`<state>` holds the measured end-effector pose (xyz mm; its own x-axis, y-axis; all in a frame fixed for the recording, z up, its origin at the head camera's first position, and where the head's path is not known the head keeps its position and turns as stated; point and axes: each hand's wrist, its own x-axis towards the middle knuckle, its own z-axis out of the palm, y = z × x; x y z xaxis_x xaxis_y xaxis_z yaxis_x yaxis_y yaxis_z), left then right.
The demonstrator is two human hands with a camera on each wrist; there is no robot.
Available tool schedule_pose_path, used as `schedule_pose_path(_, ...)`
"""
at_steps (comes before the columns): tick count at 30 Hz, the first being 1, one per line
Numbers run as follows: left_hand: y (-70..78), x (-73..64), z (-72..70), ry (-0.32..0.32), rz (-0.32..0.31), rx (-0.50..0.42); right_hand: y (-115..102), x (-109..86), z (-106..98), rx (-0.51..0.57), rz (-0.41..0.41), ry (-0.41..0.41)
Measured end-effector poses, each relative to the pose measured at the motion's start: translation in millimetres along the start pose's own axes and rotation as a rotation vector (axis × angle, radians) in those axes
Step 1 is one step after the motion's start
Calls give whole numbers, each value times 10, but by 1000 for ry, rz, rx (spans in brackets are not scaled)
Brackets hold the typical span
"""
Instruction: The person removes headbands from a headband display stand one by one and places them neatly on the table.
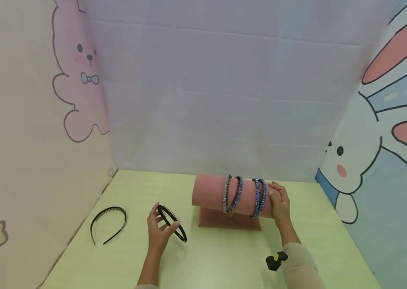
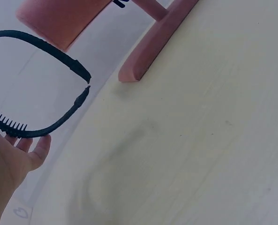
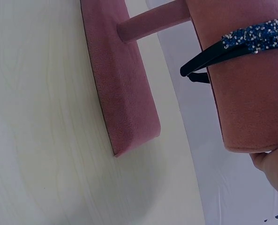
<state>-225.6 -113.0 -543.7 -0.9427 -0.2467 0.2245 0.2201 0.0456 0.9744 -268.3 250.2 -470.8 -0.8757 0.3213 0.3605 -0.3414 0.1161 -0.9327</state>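
My left hand holds a black toothed headband above the table, pinching it between thumb and fingers. In the left wrist view the ends of its arc point toward the pink stand. My right hand grips the right end of the padded pink roll of a headband display stand. Around that roll sit several glittery headbands: a silver one with a blue one beside it, and blue ones nearer my right hand. The roll rests on a post over a flat pink base.
Another black toothed headband lies on the table at the left. The pale wooden table meets a white cloth wall at the back. Cartoon-printed walls flank both sides. A small black device is on my right wrist.
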Motion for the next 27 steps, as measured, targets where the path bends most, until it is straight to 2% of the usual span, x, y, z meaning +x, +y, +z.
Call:
schedule_pose_path(4,-133,-43,9,51,-3,51,-6,11,-20,14,-11,1)
schedule_pose_path(8,-173,-119,1,139,13,110,-8,11,-24,19,-5,4)
schedule_pose_path(12,-206,-169,-50,240,-5,161,-17,-4,-8,21,13,3)
schedule_pose_path(16,-247,-178,-118,302,-24,231,-23,-16,9,22,20,-3)
schedule_pose_path(21,-222,-166,-178,389,-36,287,-5,-16,6,15,-3,1)
schedule_pose_path(27,-197,-116,-239,526,-55,334,7,1,-2,12,-6,10)
